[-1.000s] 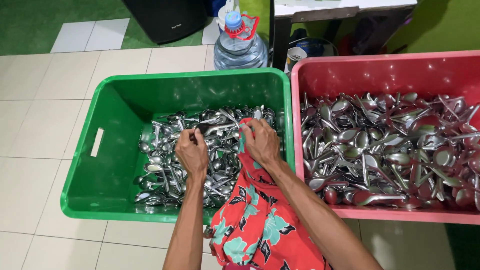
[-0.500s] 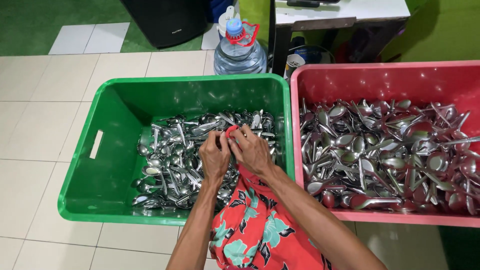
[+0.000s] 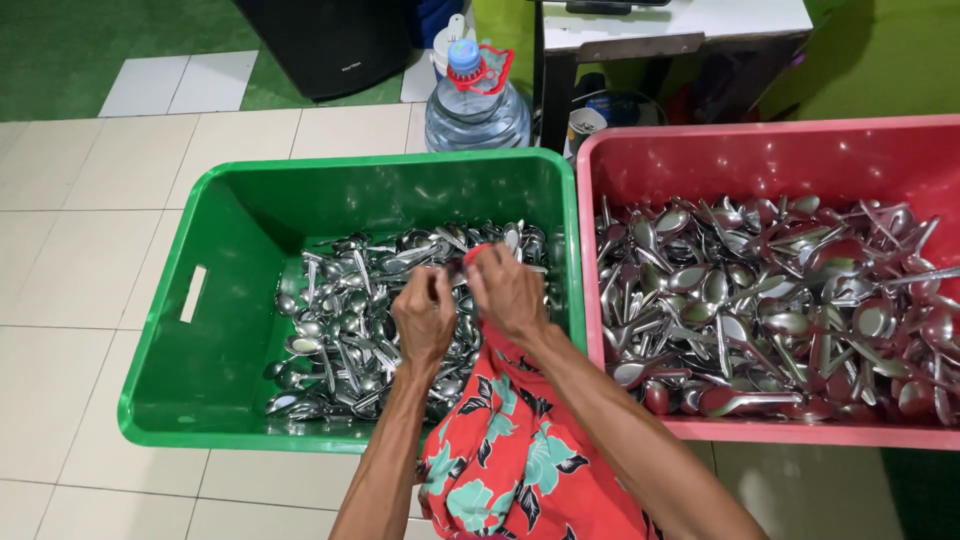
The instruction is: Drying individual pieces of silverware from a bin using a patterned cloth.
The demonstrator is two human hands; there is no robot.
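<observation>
Head view – left hand point(image 3: 424, 318) and right hand point(image 3: 508, 292) both clenched on red floral cloth point(image 3: 500, 450), over green crate point(image 3: 230, 260) of spoons point(image 3: 350, 310)

Spoons point(image 3: 380, 320): shiny polished metal. Green crate point(image 3: 240, 230): smooth glossy plastic. Red crate point(image 3: 760, 160): smooth plastic. Cloth point(image 3: 510, 450): soft matt printed fabric. Water bottle point(image 3: 477, 105): clear plastic. Floor point(image 3: 90, 240): smooth tile.

2 bare forearms end in the left hand point(image 3: 425, 318) and right hand point(image 3: 508, 293). No sleeves, watch, rings or gloves show. Both arms are lean, with visible tendons and veins along them.
</observation>
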